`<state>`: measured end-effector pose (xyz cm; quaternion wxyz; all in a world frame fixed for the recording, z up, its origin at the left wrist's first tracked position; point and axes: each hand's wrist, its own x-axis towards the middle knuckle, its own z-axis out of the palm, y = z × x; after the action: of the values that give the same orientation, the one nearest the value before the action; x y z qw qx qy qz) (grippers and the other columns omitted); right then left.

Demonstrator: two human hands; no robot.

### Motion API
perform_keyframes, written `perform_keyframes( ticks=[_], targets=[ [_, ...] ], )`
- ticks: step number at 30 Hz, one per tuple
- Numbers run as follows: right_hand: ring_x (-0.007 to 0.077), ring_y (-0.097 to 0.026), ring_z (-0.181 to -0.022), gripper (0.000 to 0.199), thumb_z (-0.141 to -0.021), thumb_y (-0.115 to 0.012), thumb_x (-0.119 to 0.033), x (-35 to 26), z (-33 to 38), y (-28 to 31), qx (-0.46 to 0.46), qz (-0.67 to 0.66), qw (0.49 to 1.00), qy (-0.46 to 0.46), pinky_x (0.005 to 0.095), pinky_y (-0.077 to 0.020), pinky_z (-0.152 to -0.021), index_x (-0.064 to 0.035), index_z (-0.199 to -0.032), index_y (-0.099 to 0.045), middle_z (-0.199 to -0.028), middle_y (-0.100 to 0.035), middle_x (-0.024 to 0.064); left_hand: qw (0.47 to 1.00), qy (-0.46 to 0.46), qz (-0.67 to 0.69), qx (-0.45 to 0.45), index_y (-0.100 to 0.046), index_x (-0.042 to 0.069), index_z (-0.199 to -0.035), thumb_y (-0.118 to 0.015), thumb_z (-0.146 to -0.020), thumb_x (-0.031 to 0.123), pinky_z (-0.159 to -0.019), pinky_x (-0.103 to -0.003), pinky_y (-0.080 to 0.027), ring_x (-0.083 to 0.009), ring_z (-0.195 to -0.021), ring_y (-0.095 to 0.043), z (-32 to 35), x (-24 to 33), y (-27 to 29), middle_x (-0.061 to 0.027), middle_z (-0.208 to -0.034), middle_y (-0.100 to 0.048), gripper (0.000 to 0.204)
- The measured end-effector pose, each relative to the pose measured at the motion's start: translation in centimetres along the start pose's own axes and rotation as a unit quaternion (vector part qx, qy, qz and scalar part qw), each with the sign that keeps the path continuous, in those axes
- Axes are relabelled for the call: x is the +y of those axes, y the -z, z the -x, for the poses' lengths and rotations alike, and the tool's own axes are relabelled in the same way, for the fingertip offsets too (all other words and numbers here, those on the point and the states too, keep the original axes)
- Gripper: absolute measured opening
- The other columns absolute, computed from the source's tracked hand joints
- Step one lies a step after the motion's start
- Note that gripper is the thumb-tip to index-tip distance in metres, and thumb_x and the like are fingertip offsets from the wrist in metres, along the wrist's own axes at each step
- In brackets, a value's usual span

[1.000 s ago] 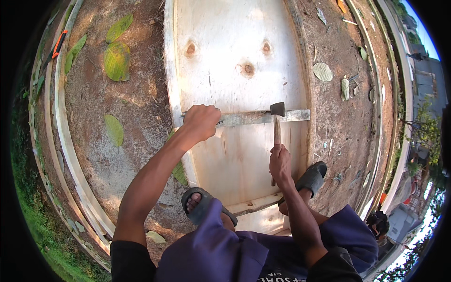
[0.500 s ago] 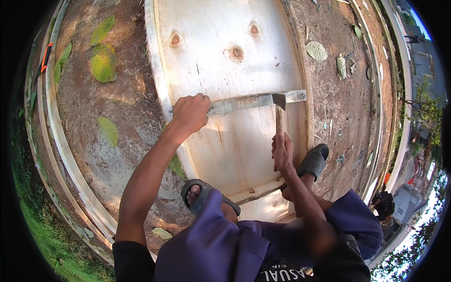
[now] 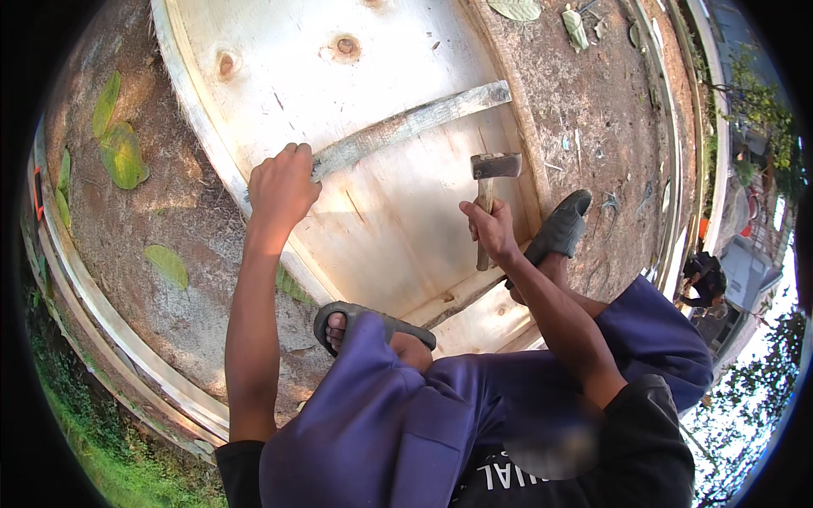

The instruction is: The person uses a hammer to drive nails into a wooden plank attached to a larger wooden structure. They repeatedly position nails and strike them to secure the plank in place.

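A grey, weathered wooden batten (image 3: pixel 415 127) lies across a long pale plywood panel (image 3: pixel 373 245) edged with wooden rails. My left hand (image 3: pixel 284 190) is closed over the batten's left end, by the panel's left rail; the fingertips are partly hidden. In my right hand (image 3: pixel 493 229) is a hammer (image 3: pixel 495 166), gripped around its short wooden handle. Its dark metal head points away from me, over the panel on the near side of the batten's right end. A visible gap separates the head from the batten.
My sandalled feet (image 3: pixel 373 326) (image 3: pixel 561 224) straddle the panel near a cross rail (image 3: pixel 466 298). Bare soil with large fallen leaves (image 3: pixel 124 157) flanks it. Long timber strips (image 3: pixel 127 339) run along the left. At far right another person (image 3: pixel 705 279) is in dark clothing.
The view has shifted, tilting the panel in the picture. The hammer has come back from over the batten toward me, and its head has turned. My left hand stays on the batten's left end.
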<state>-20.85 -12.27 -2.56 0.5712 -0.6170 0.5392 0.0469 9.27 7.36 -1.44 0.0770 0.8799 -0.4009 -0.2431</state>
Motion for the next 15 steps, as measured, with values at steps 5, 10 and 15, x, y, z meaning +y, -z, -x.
perform_keyframes(
  ticks=[5, 10, 15],
  targets=[
    [0.0093, -0.05, -0.047, 0.032, -0.087, -0.07, -0.024, 3.4, -0.3, -1.0, 0.028, 0.0, 0.999, -0.036, 0.0298, -0.0396, -0.042, -0.0072, -0.066, -0.053, -0.058, -0.053, -0.0003, 1.0, -0.003, 0.001, 0.004, -0.064, 0.002, -0.086, -0.078, -0.073, 0.01, -0.075, -0.044, -0.055, -0.0356, -0.083, -0.07, 0.2, 0.2, -0.4, -0.0156, -0.091, -0.068, 0.02],
    [0.0147, -0.056, -0.049, 0.034, -0.09, -0.067, -0.03, 2.1, -1.1, -1.8, 0.018, 0.107, 0.994, -0.034, 0.0322, -0.0452, -0.045, 0.0006, -0.076, -0.061, -0.06, -0.058, 0.0049, 1.0, -0.01, -0.007, 0.009, -0.064, 0.003, -0.09, -0.079, -0.075, 0.013, -0.076, -0.044, -0.055, -0.0358, -0.085, -0.07, 0.2, 0.2, 0.0, -0.0154, -0.094, -0.068, 0.023],
    [0.0131, -0.054, -0.047, 0.031, -0.092, -0.069, -0.028, -1.6, -2.2, -0.7, -0.027, 0.143, 0.988, -0.049, 0.0318, -0.0464, -0.042, -0.0002, -0.082, -0.061, -0.061, -0.055, 0.0039, 1.0, -0.012, 0.001, 0.02, -0.06, 0.002, -0.089, -0.079, -0.076, 0.016, -0.076, -0.047, -0.052, -0.0383, -0.086, -0.067, 0.4, 0.1, -0.3, -0.0175, -0.092, -0.066, 0.027]
  ],
)
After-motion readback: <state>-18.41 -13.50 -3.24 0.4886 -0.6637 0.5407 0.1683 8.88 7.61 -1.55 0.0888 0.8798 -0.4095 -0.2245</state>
